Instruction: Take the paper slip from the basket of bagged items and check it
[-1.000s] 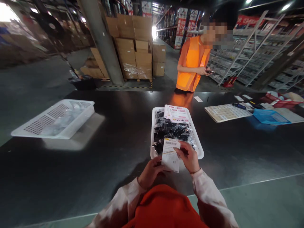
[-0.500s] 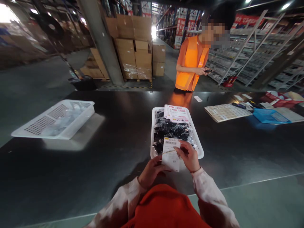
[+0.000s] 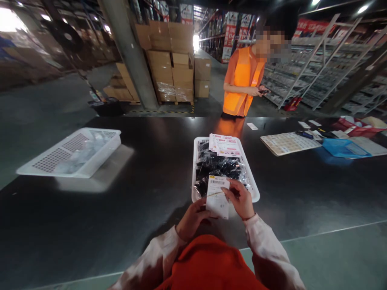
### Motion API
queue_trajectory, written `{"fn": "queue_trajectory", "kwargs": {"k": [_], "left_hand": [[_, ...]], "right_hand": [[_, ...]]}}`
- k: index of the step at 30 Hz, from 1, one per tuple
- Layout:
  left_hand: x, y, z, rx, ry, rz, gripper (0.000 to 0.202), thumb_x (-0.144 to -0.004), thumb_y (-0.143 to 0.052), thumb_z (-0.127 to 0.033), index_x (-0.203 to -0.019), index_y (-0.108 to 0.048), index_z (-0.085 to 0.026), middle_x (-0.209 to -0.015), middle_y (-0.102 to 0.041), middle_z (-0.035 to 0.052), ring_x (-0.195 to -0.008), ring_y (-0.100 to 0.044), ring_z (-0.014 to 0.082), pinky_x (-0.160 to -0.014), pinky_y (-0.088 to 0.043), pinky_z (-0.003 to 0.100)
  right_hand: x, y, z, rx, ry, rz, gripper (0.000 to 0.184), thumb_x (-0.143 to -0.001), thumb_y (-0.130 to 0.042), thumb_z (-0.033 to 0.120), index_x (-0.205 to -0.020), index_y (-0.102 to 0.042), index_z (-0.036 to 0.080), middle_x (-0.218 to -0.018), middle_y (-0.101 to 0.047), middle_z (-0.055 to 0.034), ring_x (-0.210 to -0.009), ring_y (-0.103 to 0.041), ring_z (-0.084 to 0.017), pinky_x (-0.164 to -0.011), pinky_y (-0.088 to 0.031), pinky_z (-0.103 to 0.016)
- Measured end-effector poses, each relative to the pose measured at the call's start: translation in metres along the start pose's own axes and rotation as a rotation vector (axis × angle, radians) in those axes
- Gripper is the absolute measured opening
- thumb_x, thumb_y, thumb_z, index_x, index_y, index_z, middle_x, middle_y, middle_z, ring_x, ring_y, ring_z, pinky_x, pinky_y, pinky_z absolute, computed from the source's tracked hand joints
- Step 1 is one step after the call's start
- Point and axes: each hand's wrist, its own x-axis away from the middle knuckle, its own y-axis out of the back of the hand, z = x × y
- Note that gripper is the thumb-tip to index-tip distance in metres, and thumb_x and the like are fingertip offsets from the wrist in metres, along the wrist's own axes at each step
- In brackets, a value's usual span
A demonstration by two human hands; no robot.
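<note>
A small white paper slip (image 3: 217, 196) with a barcode near its top and a yellow patch at its upper left corner is held up between both hands, just above the near end of a white tray (image 3: 255, 192). The left hand (image 3: 192, 219) grips the slip's lower left edge, fingers curled in and thumb pressed on the paper. The right hand (image 3: 242, 199) closes on the slip's right edge, thumb and forefinger pinching it about halfway up, the other fingers loosely bent behind. A thin pale strand crosses the slip at a slant; what it is cannot be told.

The tray lies lengthways on the dark worktop (image 3: 145, 189), near the middle of its near edge. It is filled with black items in clear plastic bags (image 3: 220, 167), and a printed sheet with red and pink markings (image 3: 225, 145) rests on the bags at the tray's far end.

Toward the worktop's left edge stands a white perforated basket (image 3: 72, 151) holding clear wrapped things, well apart from the tray. Toward the right far corner lie a pale printed chart (image 3: 288, 143), a blue folder (image 3: 343, 148) and a red tray (image 3: 358, 129) with small papers about them.

Beyond the far edge stands a person in an orange vest (image 3: 243, 80), holding a dark device in both hands. Behind are stacked cardboard boxes (image 3: 173, 60) and metal shelving (image 3: 317, 68).
</note>
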Motion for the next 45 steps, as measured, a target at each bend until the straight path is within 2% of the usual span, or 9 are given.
{"fn": "queue_trajectory", "kwargs": {"k": [6, 10, 15, 21, 26, 33, 39, 43, 45], "left_hand": [[-0.004, -0.001, 0.008, 0.125, 0.017, -0.074, 0.048, -0.061, -0.077, -0.038, -0.103, -0.067, -0.016, -0.093, -0.072, 0.0099, -0.077, -0.066, 0.024, -0.055, -0.051, 0.029], [-0.017, -0.005, 0.013, 0.123, -0.063, -0.085, 0.046, -0.067, -0.076, -0.051, -0.097, -0.069, -0.017, -0.089, -0.072, 0.0086, -0.083, -0.066, 0.024, -0.071, -0.052, 0.032], [-0.027, -0.009, 0.019, -0.013, -0.111, -0.185, 0.051, -0.063, -0.077, -0.057, -0.093, -0.07, -0.016, -0.099, -0.073, 0.0096, -0.097, -0.065, 0.026, -0.088, -0.05, 0.034], [-0.03, -0.016, 0.013, -0.306, -0.182, -0.152, 0.048, -0.074, -0.068, -0.059, -0.093, -0.073, -0.015, -0.099, -0.075, 0.0121, -0.095, -0.066, 0.0284, -0.088, -0.053, 0.034], [-0.054, -0.025, -0.016, -0.398, -0.344, -0.225, 0.052, -0.08, -0.06, -0.059, -0.107, -0.072, -0.016, -0.113, -0.073, 0.012, -0.105, -0.065, 0.0296, -0.098, -0.05, 0.038], [-0.092, -0.029, -0.036, -0.479, -0.215, -0.381, 0.059, -0.077, -0.058, -0.065, -0.108, -0.07, -0.016, -0.107, -0.074, 0.0101, -0.097, -0.068, 0.029, -0.089, -0.054, 0.037], [-0.159, -0.008, -0.078, -0.502, -0.241, -0.535, 0.063, -0.066, -0.062, -0.068, -0.1, -0.068, -0.014, -0.094, -0.075, 0.0112, -0.093, -0.069, 0.0309, -0.08, -0.055, 0.036], [-0.229, 0.004, -0.121, -0.794, -0.326, -0.61, 0.047, -0.076, -0.049, -0.058, -0.091, -0.067, -0.017, -0.092, -0.074, 0.0093, -0.091, -0.068, 0.0277, -0.078, -0.053, 0.033], [-0.263, 0.006, -0.135, -0.927, -0.308, -0.621, 0.037, -0.08, -0.044, -0.05, -0.08, -0.064, -0.019, -0.084, -0.072, 0.0076, -0.084, -0.068, 0.0257, -0.073, -0.051, 0.032]], "right_hand": [[0.005, 0.002, -0.001, -0.015, -0.012, 0.028, 0.033, -0.085, -0.067, 0.037, -0.11, -0.059, 0.017, -0.072, -0.061, 0.001, -0.055, -0.056, -0.011, -0.054, -0.047, -0.024], [0.009, 0.004, 0.0, -0.069, -0.03, 0.069, 0.033, -0.086, -0.066, 0.035, -0.112, -0.057, 0.017, -0.073, -0.058, 0.001, -0.055, -0.057, -0.011, -0.054, -0.048, -0.024], [0.009, 0.012, -0.004, -0.066, -0.01, 0.093, 0.029, -0.087, -0.064, 0.033, -0.111, -0.057, 0.018, -0.071, -0.056, 0.0021, -0.056, -0.055, -0.01, -0.053, -0.046, -0.022], [0.002, 0.033, -0.013, -0.034, -0.014, 0.142, 0.035, -0.087, -0.066, 0.033, -0.116, -0.054, 0.018, -0.074, -0.06, 0.0007, -0.059, -0.057, -0.01, -0.053, -0.048, -0.021], [-0.015, 0.07, -0.037, -0.021, 0.013, 0.06, 0.035, -0.089, -0.062, 0.031, -0.12, -0.051, 0.019, -0.092, -0.067, -0.0056, -0.069, -0.065, -0.012, -0.058, -0.055, -0.022], [-0.031, 0.11, -0.094, 0.041, -0.136, -0.033, 0.031, -0.089, -0.059, 0.038, -0.111, -0.056, 0.016, -0.086, -0.068, -0.0065, -0.062, -0.064, -0.013, -0.052, -0.053, -0.022], [-0.014, 0.098, -0.144, 0.135, -0.134, -0.108, 0.035, -0.084, -0.062, 0.039, -0.112, -0.061, 0.017, -0.101, -0.068, -0.0116, -0.086, -0.068, -0.022, -0.068, -0.059, -0.031], [-0.012, 0.084, -0.171, 0.083, -0.202, -0.103, 0.044, -0.087, -0.058, 0.043, -0.123, -0.057, 0.018, -0.112, -0.064, -0.0133, -0.094, -0.067, -0.023, -0.068, -0.06, -0.03], [-0.026, 0.078, -0.186, 0.109, -0.153, -0.149, 0.043, -0.091, -0.053, 0.043, -0.127, -0.055, 0.019, -0.117, -0.063, -0.0131, -0.102, -0.065, -0.024, -0.081, -0.06, -0.035]]}}
